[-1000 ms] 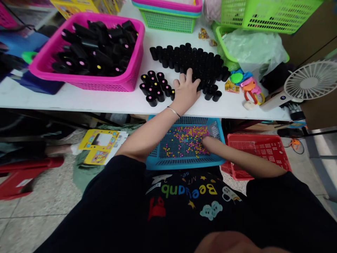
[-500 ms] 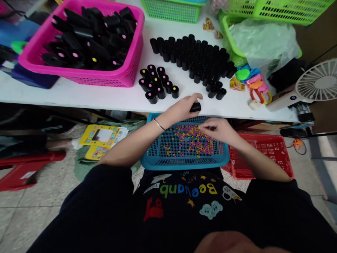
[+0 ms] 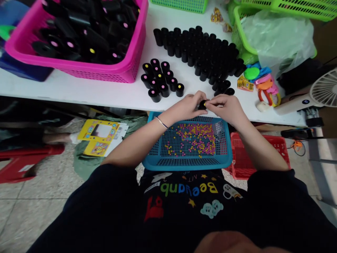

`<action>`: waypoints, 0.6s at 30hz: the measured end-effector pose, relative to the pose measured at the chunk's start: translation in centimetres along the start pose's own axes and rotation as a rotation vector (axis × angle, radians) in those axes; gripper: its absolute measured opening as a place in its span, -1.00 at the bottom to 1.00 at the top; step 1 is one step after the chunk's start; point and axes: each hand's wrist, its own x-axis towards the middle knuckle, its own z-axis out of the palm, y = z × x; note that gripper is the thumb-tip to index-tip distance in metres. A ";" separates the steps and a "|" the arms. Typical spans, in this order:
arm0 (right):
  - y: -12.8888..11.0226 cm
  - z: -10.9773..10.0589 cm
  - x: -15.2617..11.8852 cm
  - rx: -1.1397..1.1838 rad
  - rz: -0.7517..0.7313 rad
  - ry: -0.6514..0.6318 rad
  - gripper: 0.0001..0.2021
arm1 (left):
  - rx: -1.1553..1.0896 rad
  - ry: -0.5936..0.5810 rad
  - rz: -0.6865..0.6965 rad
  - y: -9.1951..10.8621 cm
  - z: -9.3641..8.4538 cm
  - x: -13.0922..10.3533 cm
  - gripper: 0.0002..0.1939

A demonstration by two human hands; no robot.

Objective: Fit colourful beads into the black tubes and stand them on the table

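Note:
My left hand (image 3: pixel 191 104) is closed around a small black plastic cylinder (image 3: pixel 202 105), held at the table's front edge with its end towards my other hand. My right hand (image 3: pixel 228 108) pinches a tiny yellow piece (image 3: pixel 205 104) against that end; the fingertips partly hide it. Below both hands, a blue mesh basket (image 3: pixel 185 164) holds many small pink and yellow pieces (image 3: pixel 201 135). On the table left of my hands stand several black cylinders (image 3: pixel 159 83) with pink or yellow dots on top. A larger group of plain black cylinders (image 3: pixel 195 52) stands behind.
A pink basket (image 3: pixel 105 74) full of dotted black cylinders sits at the left of the white table (image 3: pixel 105 95). Rightward are a green basket (image 3: pixel 242 37) with a plastic bag, coloured trinkets (image 3: pixel 264 84) and a handheld fan (image 3: pixel 295 103). A red crate (image 3: pixel 240 168) is below.
My right hand has risen from the blue basket to the black cylinder, bringing a yellow piece to its end. My left hand has turned the cylinder's end towards it. The view has shifted slightly.

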 end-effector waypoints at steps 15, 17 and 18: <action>1.3 1.7 2.1 0.565 0.496 -0.116 -0.76 | -0.145 0.019 0.012 -0.5 0.9 0.0 -0.32; 1.4 1.8 2.2 0.564 0.499 -0.132 -0.76 | -0.111 0.018 0.014 -0.3 0.9 0.1 -0.36; 1.4 1.9 2.2 0.562 0.496 -0.130 -0.76 | -0.083 0.016 0.010 -0.2 0.8 0.1 -0.39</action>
